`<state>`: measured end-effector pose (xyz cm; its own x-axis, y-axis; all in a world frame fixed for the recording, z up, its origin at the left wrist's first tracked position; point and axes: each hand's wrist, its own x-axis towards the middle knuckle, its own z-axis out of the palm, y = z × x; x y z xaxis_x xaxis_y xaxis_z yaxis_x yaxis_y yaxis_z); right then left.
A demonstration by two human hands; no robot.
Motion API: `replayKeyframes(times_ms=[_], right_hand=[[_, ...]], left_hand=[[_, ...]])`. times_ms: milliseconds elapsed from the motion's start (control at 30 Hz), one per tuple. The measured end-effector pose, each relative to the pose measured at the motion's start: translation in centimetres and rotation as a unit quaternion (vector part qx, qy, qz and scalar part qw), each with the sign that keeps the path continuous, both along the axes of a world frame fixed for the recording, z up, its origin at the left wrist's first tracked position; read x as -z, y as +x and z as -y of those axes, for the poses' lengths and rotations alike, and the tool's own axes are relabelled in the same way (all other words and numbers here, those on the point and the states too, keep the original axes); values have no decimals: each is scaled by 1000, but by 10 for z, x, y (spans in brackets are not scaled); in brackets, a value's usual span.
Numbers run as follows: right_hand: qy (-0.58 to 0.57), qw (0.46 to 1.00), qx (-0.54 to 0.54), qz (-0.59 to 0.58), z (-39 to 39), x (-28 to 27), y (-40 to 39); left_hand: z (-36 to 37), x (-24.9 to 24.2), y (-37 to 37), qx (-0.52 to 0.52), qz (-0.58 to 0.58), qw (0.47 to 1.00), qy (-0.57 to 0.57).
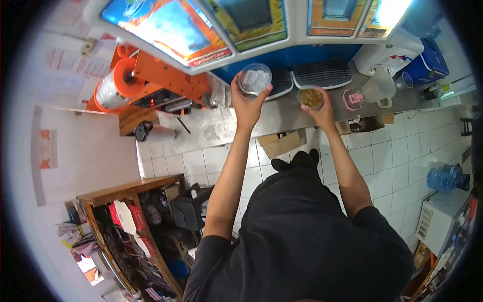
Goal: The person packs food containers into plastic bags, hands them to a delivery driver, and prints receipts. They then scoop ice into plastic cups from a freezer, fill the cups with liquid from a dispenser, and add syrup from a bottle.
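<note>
My left hand (247, 104) is wrapped round a clear plastic cup (255, 79) with ice in it, held at the front of a drink dispenser (322, 55). To the right, my right hand (322, 111) grips a second cup (310, 97) holding something brown; I cannot make out whether it is liquid or solid. Behind the two cups sit black drip trays (322, 74) under the dispenser. A pink-topped glass container (353, 98) stands on the counter to the right of my right hand, beside a translucent pitcher (378, 88).
An orange cup-sealing machine (151, 83) with a film roll stands at the left of the metal counter (216, 126). A tumbler (156, 132) is near it. A blue cooler box (425, 63) is at the far right. Below, an open cardboard box (282, 145) lies by the counter.
</note>
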<state>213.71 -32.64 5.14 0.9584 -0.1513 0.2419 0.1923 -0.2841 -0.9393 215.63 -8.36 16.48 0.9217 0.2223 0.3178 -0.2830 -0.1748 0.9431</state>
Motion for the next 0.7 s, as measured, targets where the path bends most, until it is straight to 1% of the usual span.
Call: replayKeyframes(times_ms=[33,67,100,167,200,267,300,333,367,433,467,533,567,633,667,700], right_hand=[[3,1000,9,6,10,13,-3],[-19,999,21,17,20,26,-5],[-42,998,33,27,27,30,-7],[-29,998,51,21,38,39,-12],[-21,998,63,10,42,43,-13],[-11,997,77,0,50,50,-11],[21,997,71,-9,53,51,-9],[54,996,64,-19,55,53,-9],[55,996,64,-18,57,55,-7],[-23,998,62,-10,61,58,-4],[-21,998,63,-10,65,57,-4],[-2,998,4,-70,73,54,-7],[-1,998,5,-70,76,53,-7],[-63,997,0,-44,80,58,-9],[-61,997,0,-45,82,60,-11],[-85,995,8,-50,85,60,-13]], left_hand=[[10,-4,15,-5,-5,999,-38],[18,-8,26,-22,3,1000,-3],[25,-8,37,-12,8,1000,0],[35,-8,51,-13,32,999,-37],[40,-11,56,-18,82,996,-20],[40,-7,65,-7,67,998,-21],[42,-5,70,-1,51,998,-22],[44,-3,73,-3,61,998,-33],[46,0,76,-3,62,998,-32],[44,9,81,-12,50,998,-38],[42,16,85,5,33,998,-61],[46,15,85,-3,34,998,-52],[48,15,85,-12,35,998,-43],[43,24,90,5,55,997,-53],[39,27,90,-4,28,999,-33],[42,23,88,-13,1,1000,-14]])
